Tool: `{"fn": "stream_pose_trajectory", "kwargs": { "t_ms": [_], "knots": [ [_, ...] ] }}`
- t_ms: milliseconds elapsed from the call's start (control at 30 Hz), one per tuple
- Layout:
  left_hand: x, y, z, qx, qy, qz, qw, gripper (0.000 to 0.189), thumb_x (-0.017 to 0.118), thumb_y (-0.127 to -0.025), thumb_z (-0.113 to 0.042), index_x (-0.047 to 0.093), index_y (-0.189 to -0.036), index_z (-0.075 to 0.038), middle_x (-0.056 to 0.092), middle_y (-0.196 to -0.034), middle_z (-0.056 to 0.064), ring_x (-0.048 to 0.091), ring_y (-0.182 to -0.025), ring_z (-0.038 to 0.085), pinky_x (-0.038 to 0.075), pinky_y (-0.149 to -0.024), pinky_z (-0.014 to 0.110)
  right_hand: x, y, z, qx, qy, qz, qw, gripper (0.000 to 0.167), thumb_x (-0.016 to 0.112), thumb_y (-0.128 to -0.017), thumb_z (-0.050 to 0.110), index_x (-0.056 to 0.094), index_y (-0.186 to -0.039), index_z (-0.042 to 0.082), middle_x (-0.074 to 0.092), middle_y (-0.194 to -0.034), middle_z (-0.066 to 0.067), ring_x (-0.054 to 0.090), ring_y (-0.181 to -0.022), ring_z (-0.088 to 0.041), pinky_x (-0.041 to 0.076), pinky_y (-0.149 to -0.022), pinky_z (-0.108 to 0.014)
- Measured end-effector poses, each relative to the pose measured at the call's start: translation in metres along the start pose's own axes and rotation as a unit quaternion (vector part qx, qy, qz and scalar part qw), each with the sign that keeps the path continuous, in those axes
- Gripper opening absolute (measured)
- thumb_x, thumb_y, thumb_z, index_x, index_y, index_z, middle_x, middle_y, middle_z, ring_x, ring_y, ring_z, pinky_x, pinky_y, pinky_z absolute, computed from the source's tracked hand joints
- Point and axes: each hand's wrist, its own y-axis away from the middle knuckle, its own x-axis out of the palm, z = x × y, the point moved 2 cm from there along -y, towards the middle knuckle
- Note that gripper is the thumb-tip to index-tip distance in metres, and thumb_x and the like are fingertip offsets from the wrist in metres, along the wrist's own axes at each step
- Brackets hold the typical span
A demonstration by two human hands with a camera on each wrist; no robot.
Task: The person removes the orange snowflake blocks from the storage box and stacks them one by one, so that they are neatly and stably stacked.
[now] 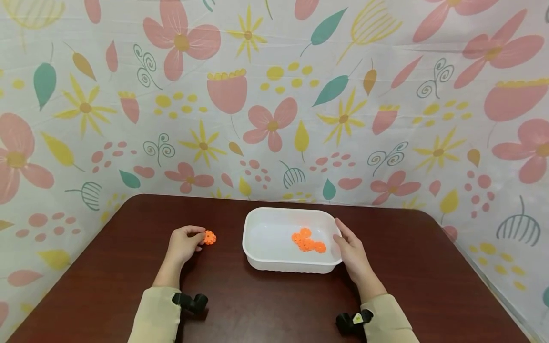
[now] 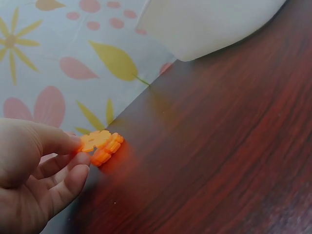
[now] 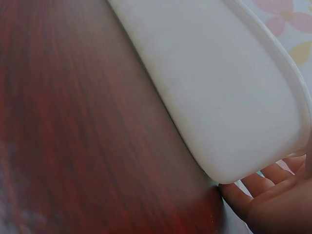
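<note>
Between thumb and fingertips, my left hand (image 1: 183,245) pinches orange flower-shaped plastic discs (image 2: 100,145), at least two of them overlapping at an angle. They show close over the tabletop, left of a white rectangular plastic tub (image 1: 274,265). Several more orange discs (image 1: 306,242) lie bunched in the right half of the tub. At the tub's right end, my right hand (image 1: 353,252) grips the wall, thumb over the rim and fingers along the outside. The right wrist view shows those fingers (image 3: 258,184) under the tub's corner, partly hidden by it.
A dark reddish-brown wooden table (image 1: 266,305) with rounded far corners carries the tub. Behind it hangs a white cloth (image 1: 300,157) printed with flowers and leaves. Black wrist devices (image 1: 190,302) are strapped over both beige sleeves (image 1: 156,314).
</note>
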Motion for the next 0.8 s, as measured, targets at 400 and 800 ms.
{"fn": "stream_pose_trajectory", "kwargs": {
  "t_ms": [400, 800],
  "knots": [
    [0.0017, -0.0003, 0.003, 0.001, -0.029, -0.002, 0.9996, 0.025, 0.059, -0.092, -0.01, 0.064, -0.114, 0.001, 0.064, -0.092, 0.017, 0.06, -0.063, 0.014, 0.054, -0.061, 0.029, 0.0004, 0.0009, 0.002, -0.002, -0.002, 0.002, 1.0, 0.051, 0.038, -0.101, 0.015, 0.024, -0.151, 0.016, 0.018, -0.158, -0.005, 0.015, -0.145, -0.024, 0.019, -0.117, -0.043],
    [-0.0008, 0.0011, 0.0, 0.004, -0.023, -0.007, 0.9997, 0.028, 0.056, -0.093, -0.011, 0.061, -0.118, 0.001, 0.063, -0.096, 0.018, 0.062, -0.073, 0.018, 0.054, -0.062, 0.028, 0.0007, 0.0014, 0.0018, 0.0, -0.002, 0.004, 1.0, 0.052, 0.039, -0.101, 0.015, 0.024, -0.151, 0.016, 0.018, -0.158, -0.005, 0.015, -0.146, -0.024, 0.019, -0.117, -0.043]
  ]
}}
